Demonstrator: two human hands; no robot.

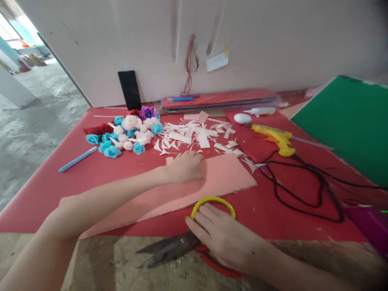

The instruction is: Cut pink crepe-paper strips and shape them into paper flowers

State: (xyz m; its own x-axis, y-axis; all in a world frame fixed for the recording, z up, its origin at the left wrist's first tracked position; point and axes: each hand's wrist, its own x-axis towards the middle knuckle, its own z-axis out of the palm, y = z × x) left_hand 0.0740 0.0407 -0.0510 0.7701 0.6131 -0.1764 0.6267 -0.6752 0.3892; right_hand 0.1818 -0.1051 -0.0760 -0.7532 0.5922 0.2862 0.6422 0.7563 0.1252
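Observation:
My left hand (186, 166) reaches across a long pink paper sheet (224, 171), palm down. Its fingers bend at the sheet's far edge, closed on it; the fingertips are mostly hidden. My right hand (222, 234) grips a pair of scissors (182, 241) by yellow and red handles. The dark blades point left, slightly apart, in front of the table edge and clear of the sheet. Just beyond my left hand lie many pale paper scraps (203, 139).
Blue, white, red and purple paper flowers (138, 133) cluster at the back left, near a blue pen (78, 159) and a black phone (129, 89). On the right are a yellow glue gun (281, 139), its looped black cord (321, 190) and a green sheet (345, 125).

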